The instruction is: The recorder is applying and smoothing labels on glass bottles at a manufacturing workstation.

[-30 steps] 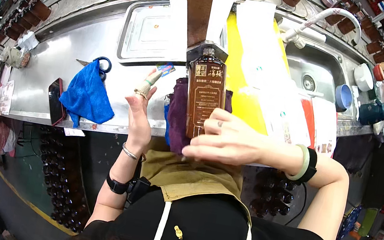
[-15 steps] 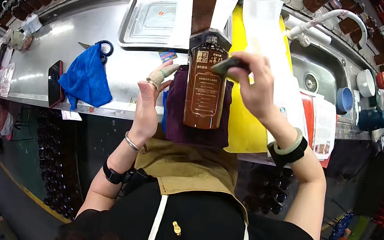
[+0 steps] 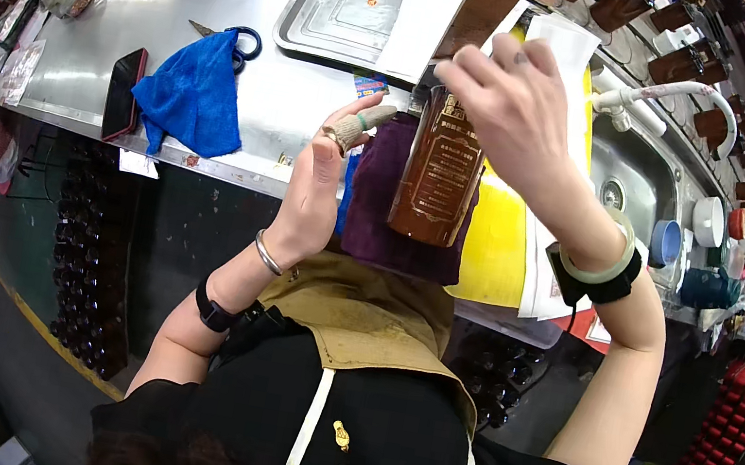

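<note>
A brown rectangular glass bottle (image 3: 434,194) with pale printing lies on a folded purple cloth (image 3: 372,198), its neck pointing away from me. Over the neck end, my right hand (image 3: 516,109) is closed with bent fingers. It covers the neck and the upper printing, and hides whatever it holds. My left hand (image 3: 314,183) is beside the bottle's left side, fingers stretched out and holding nothing. A cloth finger cover (image 3: 350,128) and a ring are on that hand.
Left on the steel counter lie a blue cloth (image 3: 198,95), scissors (image 3: 244,44) and a phone (image 3: 125,93). A metal tray (image 3: 296,13) sits farther back. A brown post (image 3: 490,11) rises beyond the bottle. Right are a yellow sheet (image 3: 497,244), a sink (image 3: 642,164) and a faucet (image 3: 661,96).
My right hand has moved from the bottle's upper right side to over its neck; the dark flat piece it held is now hidden. The view has shifted and tilted.
</note>
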Tool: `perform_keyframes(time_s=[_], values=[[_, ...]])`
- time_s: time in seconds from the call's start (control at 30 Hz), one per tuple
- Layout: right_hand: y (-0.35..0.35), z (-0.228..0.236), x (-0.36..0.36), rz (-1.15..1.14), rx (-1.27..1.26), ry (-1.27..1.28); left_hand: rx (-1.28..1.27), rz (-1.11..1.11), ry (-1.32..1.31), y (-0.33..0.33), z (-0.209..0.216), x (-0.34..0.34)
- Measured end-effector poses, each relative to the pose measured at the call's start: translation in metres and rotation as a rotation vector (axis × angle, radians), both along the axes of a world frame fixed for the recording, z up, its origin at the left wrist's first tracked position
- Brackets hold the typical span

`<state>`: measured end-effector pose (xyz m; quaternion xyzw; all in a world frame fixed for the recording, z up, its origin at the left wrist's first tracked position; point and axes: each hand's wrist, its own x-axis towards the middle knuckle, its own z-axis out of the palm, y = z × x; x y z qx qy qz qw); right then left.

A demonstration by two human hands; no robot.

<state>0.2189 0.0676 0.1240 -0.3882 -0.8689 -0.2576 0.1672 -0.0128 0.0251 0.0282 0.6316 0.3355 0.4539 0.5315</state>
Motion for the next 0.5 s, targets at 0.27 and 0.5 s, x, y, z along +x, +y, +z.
perform_keyframes(time_s=[0.27,0.5], values=[[-0.052,-0.033,-0.020,0.087,-0.514,0.263,-0.042,0.063,0.008,0.006,-0.003,-0.014],[-0.049,-0.050,0.030,0.142,-0.120,0.347,-0.049,0.028,0.026,0.003,-0.010,-0.010]])
